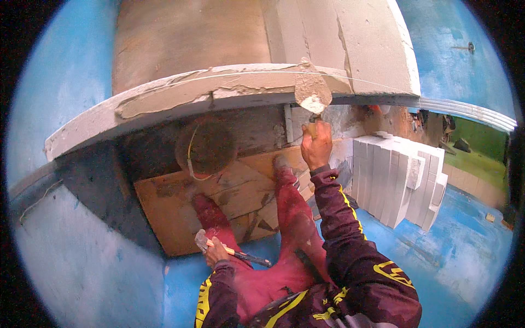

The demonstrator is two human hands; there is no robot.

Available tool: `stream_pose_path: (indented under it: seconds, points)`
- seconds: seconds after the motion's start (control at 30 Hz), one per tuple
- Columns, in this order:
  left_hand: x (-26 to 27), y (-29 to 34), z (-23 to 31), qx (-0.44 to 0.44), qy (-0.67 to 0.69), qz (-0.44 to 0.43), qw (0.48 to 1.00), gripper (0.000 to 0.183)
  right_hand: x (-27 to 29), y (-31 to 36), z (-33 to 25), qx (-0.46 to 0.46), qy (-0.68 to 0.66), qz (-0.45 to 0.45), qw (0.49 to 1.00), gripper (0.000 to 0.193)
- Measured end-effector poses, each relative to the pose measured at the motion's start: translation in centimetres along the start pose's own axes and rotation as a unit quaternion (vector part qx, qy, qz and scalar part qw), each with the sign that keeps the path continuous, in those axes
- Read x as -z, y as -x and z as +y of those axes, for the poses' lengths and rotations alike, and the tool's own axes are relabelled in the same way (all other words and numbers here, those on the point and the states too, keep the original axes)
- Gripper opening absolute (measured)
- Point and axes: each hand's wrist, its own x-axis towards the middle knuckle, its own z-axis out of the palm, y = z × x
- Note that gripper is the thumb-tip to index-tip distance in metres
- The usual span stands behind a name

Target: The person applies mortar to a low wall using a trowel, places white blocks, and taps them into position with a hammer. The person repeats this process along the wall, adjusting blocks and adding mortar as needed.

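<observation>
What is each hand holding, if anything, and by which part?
The right hand grips a mortar-smeared trowel by its handle; the left hand holds a hammer by the shaft, close to its head.

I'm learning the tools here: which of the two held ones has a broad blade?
The trowel in the right hand, its broad blade smeared and pale. The hammer-like tool in the left hand has a blunt head instead.

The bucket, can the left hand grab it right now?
Probably not as it is: the left hand is already closed around a hammer, and the bucket is farther forward, beyond it. The hand would likely need freeing first.
</observation>
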Motion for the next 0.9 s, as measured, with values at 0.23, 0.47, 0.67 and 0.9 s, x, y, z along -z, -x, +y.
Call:
stream_pose_path:
  seconds: [0.23, 0.47, 0.67, 0.9]
  points:
    - [0.9, 2.3, 3.2, 0.003, -0.104, -0.017, 0.994, 0.062, 5.6, -2.2, 4.0, -0.092, 0.040, -0.108, 0.989, 0.030]
    - [1.6, 4.7, 5.8, -0.004, -0.140, 0.003, 0.990, 0.061, 7.2, -10.4, 3.4, -0.098, 0.124, -0.239, 0.958, 0.030]
    - [2.0, 5.2, 6.3, -0.020, -0.154, 0.018, 0.988, 0.056, 9.3, -11.5, -2.0, 0.002, -0.008, -0.289, 0.957, 0.029]
    - [2.3, 2.2, 2.8, 0.048, -0.066, -0.066, 0.994, 0.056, 10.0, 0.0, -7.8, -0.153, -0.342, -0.431, 0.821, 0.037]
